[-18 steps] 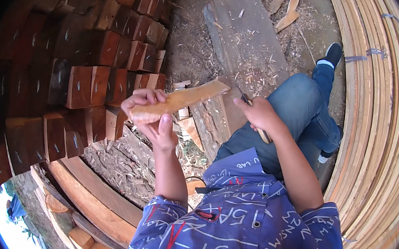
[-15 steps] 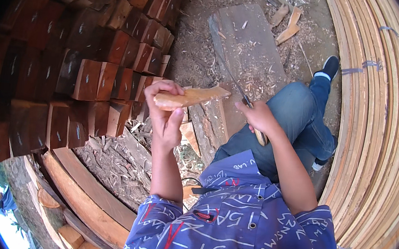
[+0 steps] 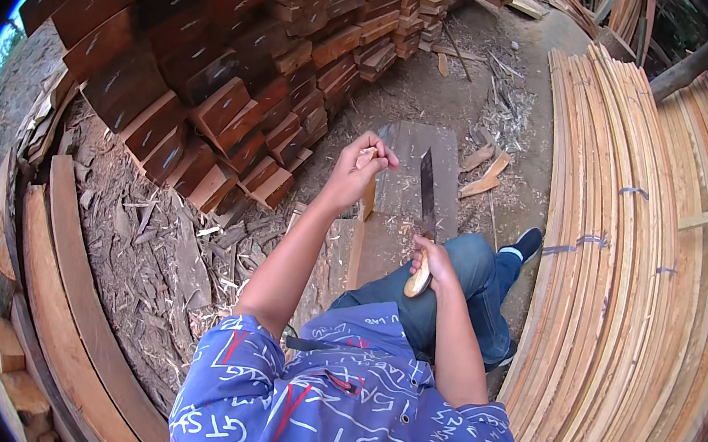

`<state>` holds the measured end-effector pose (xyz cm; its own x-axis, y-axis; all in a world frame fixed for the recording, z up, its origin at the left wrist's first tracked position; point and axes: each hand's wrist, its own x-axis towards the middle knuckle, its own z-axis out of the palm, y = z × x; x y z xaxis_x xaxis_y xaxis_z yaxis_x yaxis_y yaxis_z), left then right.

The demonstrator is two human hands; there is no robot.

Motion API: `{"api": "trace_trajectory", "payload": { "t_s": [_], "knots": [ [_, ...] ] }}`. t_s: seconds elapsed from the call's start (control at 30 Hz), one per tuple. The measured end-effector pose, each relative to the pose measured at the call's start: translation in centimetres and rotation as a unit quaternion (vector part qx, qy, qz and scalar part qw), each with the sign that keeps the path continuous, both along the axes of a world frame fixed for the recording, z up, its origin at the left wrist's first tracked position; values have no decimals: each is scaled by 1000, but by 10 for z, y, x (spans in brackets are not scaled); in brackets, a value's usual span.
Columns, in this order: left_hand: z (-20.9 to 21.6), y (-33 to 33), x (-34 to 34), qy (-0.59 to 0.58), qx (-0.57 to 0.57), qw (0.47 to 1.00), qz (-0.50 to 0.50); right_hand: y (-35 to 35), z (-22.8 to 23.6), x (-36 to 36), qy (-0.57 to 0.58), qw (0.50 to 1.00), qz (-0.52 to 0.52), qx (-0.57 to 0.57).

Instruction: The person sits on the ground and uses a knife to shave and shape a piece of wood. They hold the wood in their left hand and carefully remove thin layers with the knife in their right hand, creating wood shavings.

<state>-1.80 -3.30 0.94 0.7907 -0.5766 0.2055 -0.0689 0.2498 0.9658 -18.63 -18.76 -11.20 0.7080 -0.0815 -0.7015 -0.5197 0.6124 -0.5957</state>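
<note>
My left hand is closed around a pale carved piece of wood, held upright above the ground. The fingers cover much of the piece; its lower end shows beneath them. In my right hand is a machete with a dark blade and a pale wooden handle. Its blade points up and away from me, apart from the wood. The handle's butt sticks out below my fist, beside my bent knee. Beyond both hands a flat wooden board lies on the ground with shavings on it.
Stacked reddish-brown timber blocks rise on the left. Long pale strips of wood, tied in bundles, lie along the right. Offcuts rest beyond the board. Bark and chips litter the ground at left, near long curved planks.
My left hand has turned the wood from lying sideways to upright. The machete has swung from slanting left to pointing nearly straight away. My view has tilted up, showing more ground ahead.
</note>
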Motion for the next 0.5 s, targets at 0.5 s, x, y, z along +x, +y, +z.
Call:
{"api": "trace_trajectory", "payload": {
  "t_s": [0.5],
  "knots": [
    [-9, -19, -40, -142, 105, 970, 166, -17, -13, -6, -59, 987, -47, 145]
  ]
}}
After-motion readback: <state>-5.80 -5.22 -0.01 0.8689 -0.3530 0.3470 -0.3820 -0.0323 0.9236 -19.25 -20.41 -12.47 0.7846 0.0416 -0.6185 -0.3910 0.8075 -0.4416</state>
